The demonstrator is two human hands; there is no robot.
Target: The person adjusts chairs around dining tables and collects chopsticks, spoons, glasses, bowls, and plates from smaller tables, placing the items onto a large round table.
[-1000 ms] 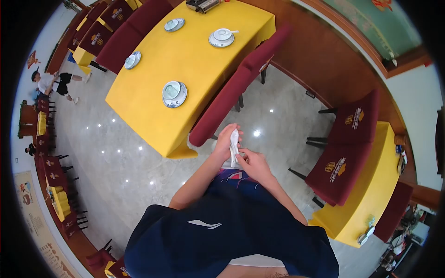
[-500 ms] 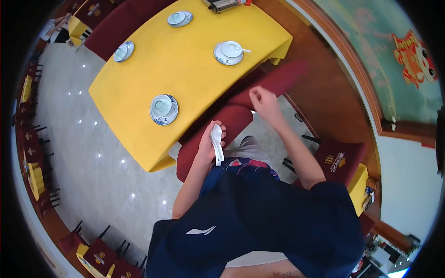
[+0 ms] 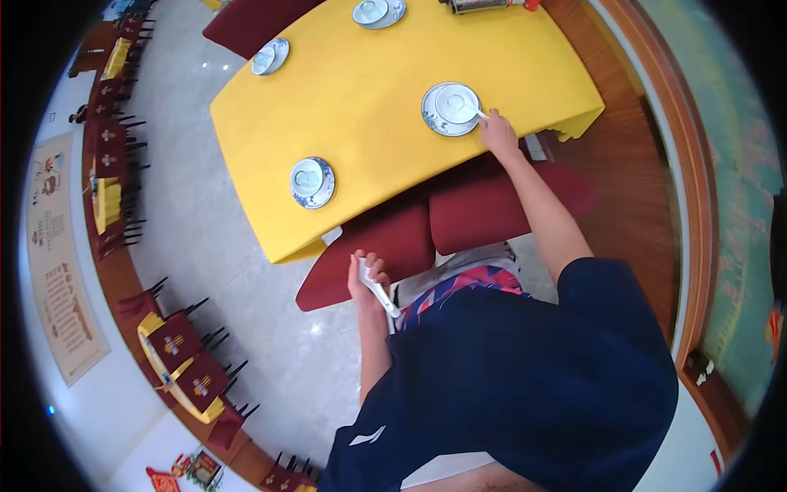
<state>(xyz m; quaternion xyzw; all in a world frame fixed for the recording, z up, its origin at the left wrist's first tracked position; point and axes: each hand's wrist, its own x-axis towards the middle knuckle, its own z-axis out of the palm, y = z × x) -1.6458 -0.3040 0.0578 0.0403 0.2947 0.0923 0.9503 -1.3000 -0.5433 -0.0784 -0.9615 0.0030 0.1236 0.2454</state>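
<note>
My left hand [image 3: 366, 280] is closed around white soup spoons [image 3: 377, 289] over the dark red chairs, their handles pointing back at my body. How many it holds is hard to tell, as they overlap. At the table's near right edge, my right hand [image 3: 499, 135] pinches the handle of another white soup spoon [image 3: 480, 113]. That spoon's other end rests in a white bowl [image 3: 453, 100] on a blue-patterned plate [image 3: 433, 120]. A second bowl [image 3: 306, 175] on a plate [image 3: 325, 190] stands at the near left, with a clear cup inside.
Two more place settings stand along the far side, one bowl [image 3: 263, 60] at left and one bowl [image 3: 370, 11] at the back. A portable stove [image 3: 479, 4] sits on the yellow tablecloth [image 3: 352, 98] near the wall. Red chairs [image 3: 377, 250] are between me and the table.
My right hand has reached forward from above the chairs to the spoon handle at the near right bowl. My left hand still holds its spoons. The view has shifted.
</note>
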